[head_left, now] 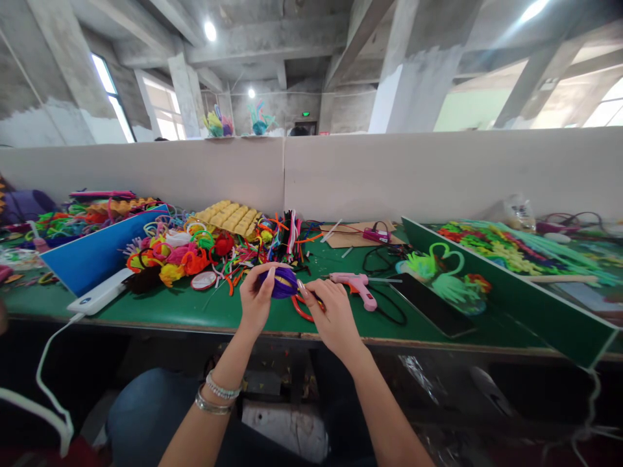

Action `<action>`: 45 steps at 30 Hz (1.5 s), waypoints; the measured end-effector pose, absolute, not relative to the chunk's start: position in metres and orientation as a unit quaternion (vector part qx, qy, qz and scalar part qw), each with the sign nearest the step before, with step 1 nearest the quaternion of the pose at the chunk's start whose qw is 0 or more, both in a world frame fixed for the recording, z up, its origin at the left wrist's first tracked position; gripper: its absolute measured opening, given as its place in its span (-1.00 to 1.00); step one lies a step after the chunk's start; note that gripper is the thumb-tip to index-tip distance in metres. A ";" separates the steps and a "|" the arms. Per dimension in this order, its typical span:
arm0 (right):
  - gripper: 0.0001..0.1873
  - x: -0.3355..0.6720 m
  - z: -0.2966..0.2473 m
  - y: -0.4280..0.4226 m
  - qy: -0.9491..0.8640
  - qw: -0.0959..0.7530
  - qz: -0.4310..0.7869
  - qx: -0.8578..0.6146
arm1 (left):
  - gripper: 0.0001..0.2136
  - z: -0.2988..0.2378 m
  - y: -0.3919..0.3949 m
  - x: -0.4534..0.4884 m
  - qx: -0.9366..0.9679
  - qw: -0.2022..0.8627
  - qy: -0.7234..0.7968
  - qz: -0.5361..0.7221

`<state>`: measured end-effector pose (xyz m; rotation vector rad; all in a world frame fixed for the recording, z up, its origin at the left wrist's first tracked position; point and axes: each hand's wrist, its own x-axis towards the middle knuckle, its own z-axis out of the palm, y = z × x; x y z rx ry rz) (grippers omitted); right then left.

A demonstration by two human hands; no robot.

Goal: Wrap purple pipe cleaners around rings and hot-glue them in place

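Note:
My left hand [256, 299] is closed around a purple wound bundle [282, 283], which looks like pipe cleaner with a yellowish strip showing across it. Close against its right end, my right hand [335, 310] has thumb and fingers pinched together; what is between them is too small to make out. Below the bundle, a red-orange ring [302, 310] lies on the green table, partly covered by my right hand. Just beyond that hand rests a pink glue gun [357, 285] with a glue stick out of its back.
A colourful pipe-cleaner heap [180, 253] and a yellow egg tray [228, 217] lie behind to the left. To the right are a black phone [431, 303], green pipe-cleaner swans [450, 285] and a green divider board [511, 295]. A blue board [104, 250] and white power strip [100, 292] stand left.

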<state>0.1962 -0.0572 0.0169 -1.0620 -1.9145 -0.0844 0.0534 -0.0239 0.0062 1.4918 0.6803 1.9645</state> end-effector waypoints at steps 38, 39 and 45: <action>-0.70 0.182 0.005 -0.052 -0.727 0.511 0.329 -0.320 | -0.75 0.000 -0.013 0.051 0.481 0.359 0.248 0.761; -0.69 0.183 0.005 -0.052 -0.731 0.507 0.323 -0.322 | -0.76 0.000 -0.013 0.050 0.483 0.355 0.246 0.762; -0.65 0.186 0.007 -0.050 -0.760 0.474 0.298 -0.331 | -0.80 0.007 -0.016 0.043 0.536 0.320 0.217 0.750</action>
